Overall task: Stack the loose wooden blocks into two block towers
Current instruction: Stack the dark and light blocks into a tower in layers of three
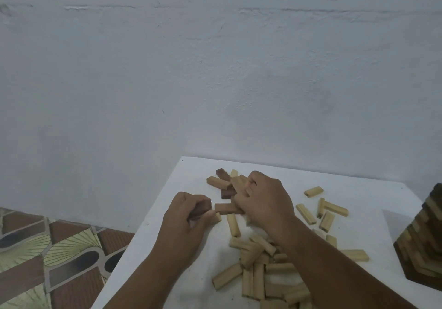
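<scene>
- While the left hand (189,215) grips a dark block (202,209), the right hand (265,203) curls over mixed blocks (227,189); its grasp cannot be told.
- Right of both, a block tower (423,234) stands on the white table (373,189).

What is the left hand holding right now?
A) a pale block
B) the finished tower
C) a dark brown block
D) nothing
C: the left hand has its fingers and thumb curled round a dark brown block, while the tower stands apart at the table's right edge.
</scene>
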### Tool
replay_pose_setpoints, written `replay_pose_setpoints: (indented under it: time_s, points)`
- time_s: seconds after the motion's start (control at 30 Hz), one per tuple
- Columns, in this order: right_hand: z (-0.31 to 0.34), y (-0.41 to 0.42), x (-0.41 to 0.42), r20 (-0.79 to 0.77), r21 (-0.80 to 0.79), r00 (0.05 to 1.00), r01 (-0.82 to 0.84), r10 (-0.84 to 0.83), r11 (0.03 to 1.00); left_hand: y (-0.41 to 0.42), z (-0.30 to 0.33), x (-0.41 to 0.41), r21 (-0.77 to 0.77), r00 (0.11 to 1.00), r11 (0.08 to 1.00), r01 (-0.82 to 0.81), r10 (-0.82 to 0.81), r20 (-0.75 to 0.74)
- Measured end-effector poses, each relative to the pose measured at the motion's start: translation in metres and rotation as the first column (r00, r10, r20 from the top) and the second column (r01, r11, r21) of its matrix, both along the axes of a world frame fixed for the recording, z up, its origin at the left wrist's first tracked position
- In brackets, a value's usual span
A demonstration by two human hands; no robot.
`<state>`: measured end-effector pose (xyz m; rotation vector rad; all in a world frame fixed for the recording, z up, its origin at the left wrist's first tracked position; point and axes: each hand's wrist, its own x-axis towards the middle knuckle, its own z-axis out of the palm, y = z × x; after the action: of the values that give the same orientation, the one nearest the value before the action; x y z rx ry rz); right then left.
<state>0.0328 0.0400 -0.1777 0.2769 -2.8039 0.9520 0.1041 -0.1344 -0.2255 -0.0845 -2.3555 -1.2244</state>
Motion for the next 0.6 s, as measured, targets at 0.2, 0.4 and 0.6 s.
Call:
replay_pose_setpoints:
  time_s: [0.2,0.4,0.6]
  points:
    - [0.009,0.056,0.046,-0.007,-0.069,1.0,-0.012,0.011,0.998,0.012,0.008,0.011,-0.172,0.982,0.971,0.169,-0.182,-0.06]
    - [0.0,0.138,0.107,-0.051,-0.068,0.999,-0.008,0.004,0.998,0.067,0.025,0.027,-0.305,0.898,0.867,0.394,-0.434,-0.073]
    - [-0.017,0.196,0.14,0.047,0.054,0.983,0.176,-0.178,0.983,0.136,0.024,0.031,-0.43,0.803,0.707,0.562,-0.592,0.076]
